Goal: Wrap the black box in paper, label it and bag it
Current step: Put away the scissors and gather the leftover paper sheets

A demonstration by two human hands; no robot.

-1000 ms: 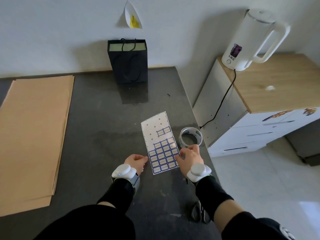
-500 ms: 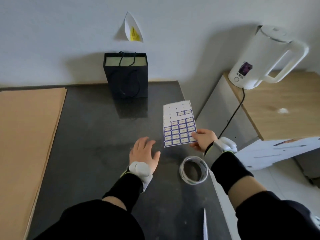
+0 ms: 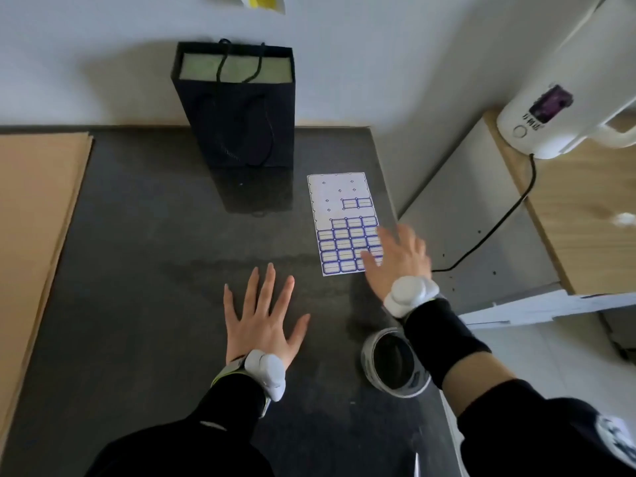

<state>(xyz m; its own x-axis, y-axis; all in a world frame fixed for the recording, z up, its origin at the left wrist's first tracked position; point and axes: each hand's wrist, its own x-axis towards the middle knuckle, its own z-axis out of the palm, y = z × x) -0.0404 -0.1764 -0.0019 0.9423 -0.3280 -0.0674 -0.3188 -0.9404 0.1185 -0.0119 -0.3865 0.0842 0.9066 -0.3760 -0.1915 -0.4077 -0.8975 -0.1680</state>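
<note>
The label sheet [image 3: 344, 223] had moved since a second ago: then it lay near the table's front edge with both hands on it, half a second ago the right hand held it up off the table, and at this moment it lay flat near the table's right edge, just in front of the black bag [image 3: 237, 108]. The right hand [image 3: 395, 259] was spread open, fingers apart, over the sheet's near right corner; motion blur, so I could not tell whether it touched the sheet or hung just clear. It gripped nothing. The left hand [image 3: 263, 318] lay palm down on bare table [image 3: 137, 270], fingers splayed, empty, well apart from the sheet. The tape roll [image 3: 395, 363] sat by the right edge, under the right forearm, closer to the front than the sheet. Brown paper [image 3: 34, 235] was stacked along the left edge, untouched. The bag stood upright at the back edge against the wall.

The black box was not in view anywhere; a pale panel showed at the bag's mouth, contents unclear. My read: the labels were parked aside to clear the middle of the table, so wrapping had not begun; paper and box were probably next.
</note>
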